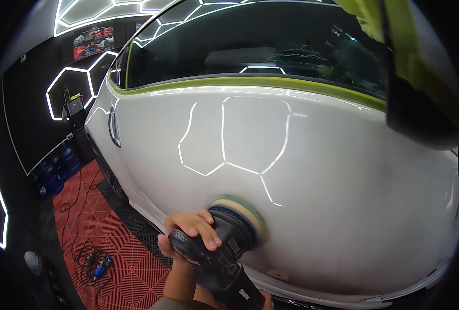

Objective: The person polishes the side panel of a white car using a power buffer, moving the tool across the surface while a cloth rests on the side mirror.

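Observation:
My left hand (189, 231) grips the head of a black polisher (220, 258). Its fingers wrap over the top of the head. The polisher's round foam pad (246, 211) presses flat against the lower part of a white car door (302, 170). The tool's handle runs down to the bottom edge of the view. There a sliver of my right hand (267, 299) shows beside the handle, and its grip is hidden. My left forearm rises from the bottom of the view.
Green masking tape (271, 82) runs along the window line above the panel. A masked side mirror (420, 98) juts out at upper right. A door handle (114, 126) sits at left. On the red tile floor (116, 243) lie cables and a small blue device (102, 265). Blue water jugs (59, 168) stand by the black wall.

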### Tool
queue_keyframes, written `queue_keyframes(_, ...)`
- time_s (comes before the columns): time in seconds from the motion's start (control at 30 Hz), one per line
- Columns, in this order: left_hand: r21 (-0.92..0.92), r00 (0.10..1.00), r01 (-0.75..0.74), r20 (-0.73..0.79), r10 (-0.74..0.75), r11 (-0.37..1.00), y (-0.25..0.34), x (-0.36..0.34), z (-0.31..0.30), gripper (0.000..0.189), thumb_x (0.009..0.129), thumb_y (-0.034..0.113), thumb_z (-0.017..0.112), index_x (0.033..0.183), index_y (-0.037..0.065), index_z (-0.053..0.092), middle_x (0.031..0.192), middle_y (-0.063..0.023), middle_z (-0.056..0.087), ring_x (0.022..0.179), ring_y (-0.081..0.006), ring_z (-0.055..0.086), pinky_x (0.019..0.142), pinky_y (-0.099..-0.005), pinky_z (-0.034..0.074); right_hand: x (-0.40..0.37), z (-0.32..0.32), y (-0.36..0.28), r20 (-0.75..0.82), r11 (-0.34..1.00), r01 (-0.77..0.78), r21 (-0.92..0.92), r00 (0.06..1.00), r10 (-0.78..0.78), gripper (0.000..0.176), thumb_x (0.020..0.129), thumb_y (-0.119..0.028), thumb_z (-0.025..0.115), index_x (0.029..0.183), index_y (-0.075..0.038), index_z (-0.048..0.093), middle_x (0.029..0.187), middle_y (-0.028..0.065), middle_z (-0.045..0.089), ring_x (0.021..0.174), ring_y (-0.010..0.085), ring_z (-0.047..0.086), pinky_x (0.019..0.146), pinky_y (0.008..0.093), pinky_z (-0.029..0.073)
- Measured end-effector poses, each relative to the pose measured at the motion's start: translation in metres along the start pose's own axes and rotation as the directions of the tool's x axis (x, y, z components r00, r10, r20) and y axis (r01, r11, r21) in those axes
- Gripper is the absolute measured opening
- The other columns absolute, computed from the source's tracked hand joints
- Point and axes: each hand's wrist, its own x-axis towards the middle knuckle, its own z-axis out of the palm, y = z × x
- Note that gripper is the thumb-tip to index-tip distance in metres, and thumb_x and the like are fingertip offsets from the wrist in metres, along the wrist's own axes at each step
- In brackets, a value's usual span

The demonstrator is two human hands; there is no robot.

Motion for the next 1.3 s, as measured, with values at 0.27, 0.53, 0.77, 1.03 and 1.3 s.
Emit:
queue_keyframes(0.27,0.089,0.941,0.093,0.318,-0.117,0.992,-0.054,0.001,0.144,0.054,0.1,0.05,0.038,0.098,0.001,0.06,0.072,-0.0218,0.069,0.064,-0.0315,0.07,0.092,-0.0355,0.042,-0.077,-0.088,0.053,-0.159,0.865,0.219,0.452,0.974,-0.163,0.1,0.065,-0.023,0.085,0.142,-0.002,0.025,0.136,0.0201,0.042,0.128,0.0323,0.041,0.105,0.0453,0.035)
queue_keyframes(0.53,0.214,0.879,0.199,0.392,-0.271,0.956,-0.115,-0.018,0.301,0.056,0.095,0.055,0.043,0.097,0.003,0.064,0.077,-0.0183,0.072,0.072,-0.0287,0.072,0.088,-0.0338,0.044,-0.158,-0.192,0.091,-0.321,0.886,0.434,0.163,0.873,-0.368,0.089,0.074,-0.023,0.08,0.136,-0.001,0.019,0.103,0.0298,0.063,0.091,0.0405,0.068,0.081,0.043,0.054)
queue_keyframes(0.77,0.193,0.796,0.163,0.554,-0.245,0.967,-0.171,-0.035,0.402,0.042,0.076,0.032,0.061,0.101,-0.001,0.067,0.094,-0.0107,0.072,0.081,-0.0223,0.069,0.09,-0.0348,0.045,-0.227,-0.241,0.111,-0.41,0.932,0.333,0.14,0.877,-0.252,0.092,0.073,-0.022,0.081,0.137,-0.001,0.018,0.108,0.0277,0.059,0.096,0.0385,0.064,0.085,0.0427,0.052)
queue_keyframes(1.03,0.2,0.748,0.093,0.632,-0.201,0.975,-0.22,-0.056,0.501,0.037,0.082,0.029,0.064,0.108,0.003,0.065,0.095,-0.0099,0.071,0.081,-0.0259,0.067,0.086,-0.0369,0.048,-0.281,-0.252,0.124,-0.526,0.975,0.118,0.186,0.85,-0.003,0.095,0.071,-0.021,0.082,0.139,-0.002,0.018,0.114,0.0252,0.056,0.103,0.0362,0.059,0.089,0.0424,0.048)
queue_keyframes(1.3,0.068,0.736,0.01,0.675,-0.054,0.998,-0.254,-0.05,0.562,0.036,0.084,0.021,0.06,0.113,0.002,0.052,0.079,-0.0139,0.059,0.077,-0.0318,0.058,0.086,-0.0429,0.041,-0.261,-0.231,0.119,-0.517,0.97,-0.004,0.245,0.845,0.134,0.098,0.069,-0.019,0.082,0.141,-0.003,0.018,0.12,0.0228,0.052,0.109,0.034,0.055,0.093,0.042,0.045)
